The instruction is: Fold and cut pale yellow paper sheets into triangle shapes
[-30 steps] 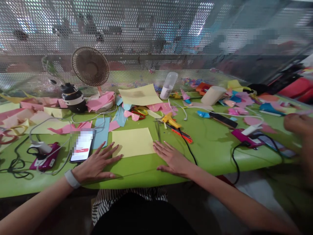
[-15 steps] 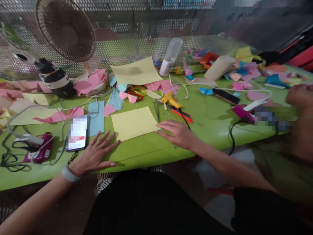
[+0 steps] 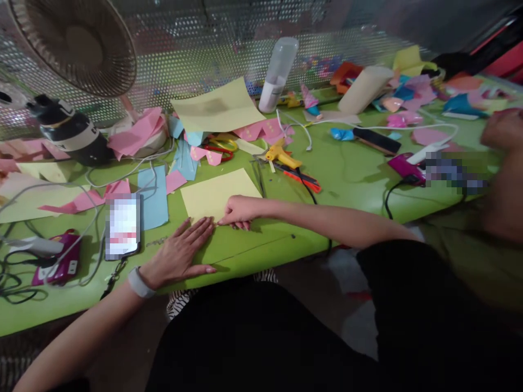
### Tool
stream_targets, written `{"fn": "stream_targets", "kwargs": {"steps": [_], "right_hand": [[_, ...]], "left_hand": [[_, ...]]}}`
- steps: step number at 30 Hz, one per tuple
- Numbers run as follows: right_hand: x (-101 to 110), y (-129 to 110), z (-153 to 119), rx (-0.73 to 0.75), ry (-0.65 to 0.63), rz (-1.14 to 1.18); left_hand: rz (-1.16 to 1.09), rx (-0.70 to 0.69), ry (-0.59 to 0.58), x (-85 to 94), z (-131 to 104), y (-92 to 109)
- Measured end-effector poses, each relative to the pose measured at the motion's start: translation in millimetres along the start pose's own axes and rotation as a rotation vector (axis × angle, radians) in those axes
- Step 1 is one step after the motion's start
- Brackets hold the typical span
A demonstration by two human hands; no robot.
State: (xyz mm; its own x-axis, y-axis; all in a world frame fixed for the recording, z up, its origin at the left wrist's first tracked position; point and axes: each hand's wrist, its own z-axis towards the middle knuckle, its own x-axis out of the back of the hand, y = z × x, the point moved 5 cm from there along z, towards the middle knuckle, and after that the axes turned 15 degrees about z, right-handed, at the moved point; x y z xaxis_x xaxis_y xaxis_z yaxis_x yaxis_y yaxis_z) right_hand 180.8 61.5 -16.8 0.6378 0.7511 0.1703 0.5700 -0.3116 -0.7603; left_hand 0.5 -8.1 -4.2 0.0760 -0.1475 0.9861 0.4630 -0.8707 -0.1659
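A yellow sheet of paper (image 3: 216, 188) lies on the green table in front of me. My left hand (image 3: 186, 250) is flat and open, its fingertips resting at the sheet's near-left edge. Bent over the near edge is my right hand (image 3: 242, 211), its index finger pressed down beside the left fingertips and the other fingers curled in. No object shows in the right hand, which covers part of the sheet. Behind the sheet are a yellow glue gun (image 3: 281, 155) and an orange cutter knife (image 3: 302, 181).
A phone (image 3: 123, 223) and a blue paper piece (image 3: 153, 198) lie left of the sheet. Farther back stand a fan (image 3: 77, 46), a dark bottle (image 3: 69, 130) and a clear bottle (image 3: 279, 76). Cords and paper scraps cover the rear. Another person's arm (image 3: 506, 179) is at right.
My right hand has moved left from the sheet's right corner to the middle of its near edge, and its fingers have curled. My left hand stays flat by the sheet's near-left corner.
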Motion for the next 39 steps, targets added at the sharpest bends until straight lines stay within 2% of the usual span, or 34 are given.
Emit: {"fn": "stream_targets", "kwargs": {"steps": [5,13,18,22,26,29,32,35,37,39], "right_hand": [[13.6,7.8,-6.4,-0.036,-0.011,-0.03],[49.8,43.1,-32.9,-0.114,0.068,0.059],[62.3,56.2,-55.2,-0.148,0.192,0.067],[78.7,60.4,-76.4,-0.098,0.425,0.026],[112.4,50.4,-84.6,0.15,0.72,-0.022],[138.3,27.6,-70.7,0.273,0.9,-0.201],[152.9,-5.6,-40.4,0.3,0.94,-0.42],[162.4,-31.1,-19.7,0.291,0.942,-0.507],[169.2,-35.9,-21.9,0.265,0.952,-0.539],[177.1,-29.2,-37.6,0.213,0.974,-0.567]], "left_hand": [[-0.016,-0.015,-0.005,-2.7,0.0,-5.2],[0.069,-0.054,0.069,-0.6,0.6,-8.0],[0.136,-0.069,0.118,0.7,1.1,-9.0],[0.19,-0.047,0.133,2.6,1.3,-11.7],[0.217,-0.04,0.127,5.0,4.2,-18.1],[0.222,-0.005,0.153,8.4,13.4,-24.0],[0.231,0.02,0.166,8.4,29.7,-25.6],[0.224,0.028,0.156,3.1,44.5,-23.7],[0.209,0.034,0.145,-2.1,48.6,-22.8],[0.195,0.045,0.144,-6.8,48.0,-23.3]]}}
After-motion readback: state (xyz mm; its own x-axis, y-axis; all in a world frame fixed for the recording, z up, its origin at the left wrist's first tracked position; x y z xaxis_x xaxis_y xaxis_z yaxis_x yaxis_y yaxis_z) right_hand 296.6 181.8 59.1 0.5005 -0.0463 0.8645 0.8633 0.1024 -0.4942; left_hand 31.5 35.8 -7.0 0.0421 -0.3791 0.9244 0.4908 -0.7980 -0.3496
